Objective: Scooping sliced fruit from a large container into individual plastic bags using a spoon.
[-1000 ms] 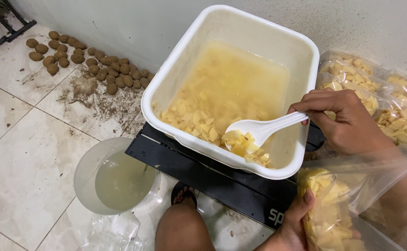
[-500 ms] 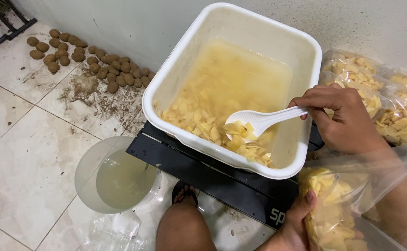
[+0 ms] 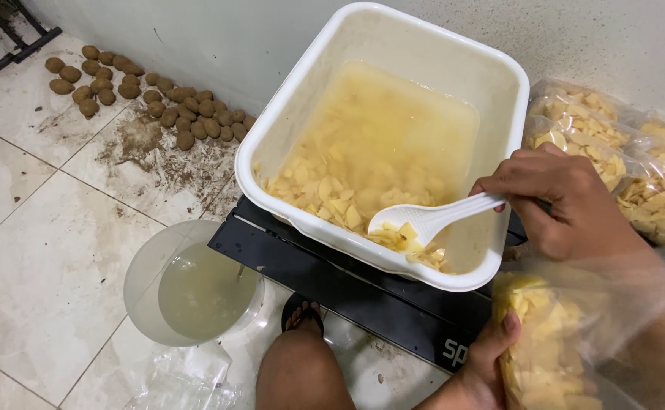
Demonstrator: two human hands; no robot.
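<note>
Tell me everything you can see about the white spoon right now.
The spoon is white, plastic-looking, with a perforated bowl and flat handle. The right hand grips the handle end. It lies nearly level, bowl low in the white tub near its front wall, holding a few pale yellow slices.

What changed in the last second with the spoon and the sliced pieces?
The right hand lifted the white spoon slightly, then dipped it back among the slices in the white tub. Its grip held throughout. The left hand kept holding the clear bag; the tub and the bucket stayed put.
</note>
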